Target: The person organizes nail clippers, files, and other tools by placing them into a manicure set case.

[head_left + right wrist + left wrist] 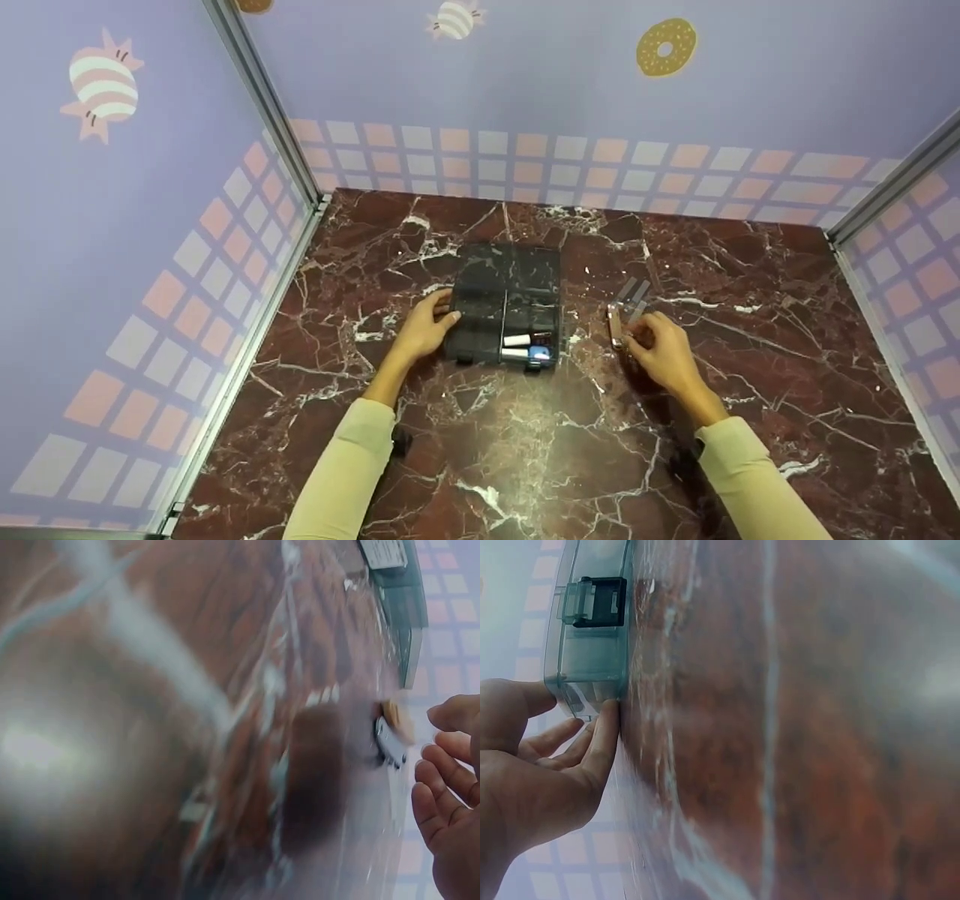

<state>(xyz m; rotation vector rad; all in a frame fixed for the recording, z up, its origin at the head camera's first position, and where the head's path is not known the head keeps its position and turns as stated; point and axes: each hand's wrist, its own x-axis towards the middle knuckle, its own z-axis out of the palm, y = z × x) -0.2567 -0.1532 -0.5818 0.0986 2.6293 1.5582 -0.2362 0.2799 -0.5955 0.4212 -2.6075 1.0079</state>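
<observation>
A dark translucent plastic compartment box (478, 307) lies on the marbled table. At its left side my left hand (424, 330) holds the edge, the thumb at the upper rim. In the left wrist view, the thumb and fingers (604, 739) meet the corner of the box (592, 652), below a latch (600, 602). A white item (516, 340) and a blue-and-white item (538, 354) show in its front right compartments. My right hand (664, 352) is beside a wood-sided pocket knife (614, 327). Its loosely bent fingers (450, 769) stand apart from the knife (390, 739) in the right wrist view.
Clear plastic strips (637, 292) lie just behind the pocket knife. Pale crumb-like specks (587, 270) are scattered between the box and the strips. Patterned panels (570, 90) enclose the back and both sides of the marbled table (480, 450).
</observation>
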